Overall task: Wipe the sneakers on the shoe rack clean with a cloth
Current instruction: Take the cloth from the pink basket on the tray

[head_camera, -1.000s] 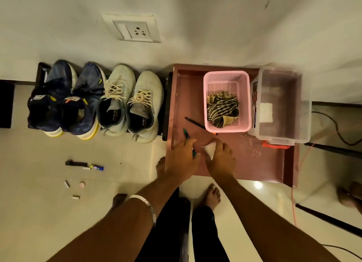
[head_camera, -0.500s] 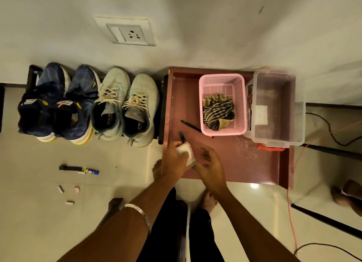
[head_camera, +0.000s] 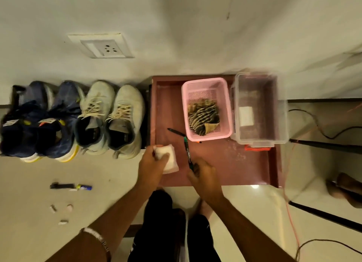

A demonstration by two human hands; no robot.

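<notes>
My left hand [head_camera: 153, 163] grips a folded white cloth [head_camera: 170, 159] over the front left corner of the reddish-brown table [head_camera: 225, 163]. My right hand [head_camera: 203, 175] holds the lower end of a green-capped marker [head_camera: 187, 152] that points away from me. A pair of pale grey sneakers [head_camera: 111, 118] stands on the low black shoe rack [head_camera: 15, 91] to the left of the table. A pair of navy sneakers [head_camera: 39, 120] with yellow-edged soles stands further left on the same rack.
A pink basket [head_camera: 205, 85] with a striped cloth [head_camera: 202, 117] and a clear plastic box [head_camera: 260, 108] stand at the table's back. A black pen [head_camera: 175, 132] lies by the basket. Small items [head_camera: 70, 187] litter the floor at left. Cables [head_camera: 313, 124] run at right.
My left hand has taken the white cloth from the table and moved it left. My right hand, which lay on the cloth, now holds the green-capped marker.
</notes>
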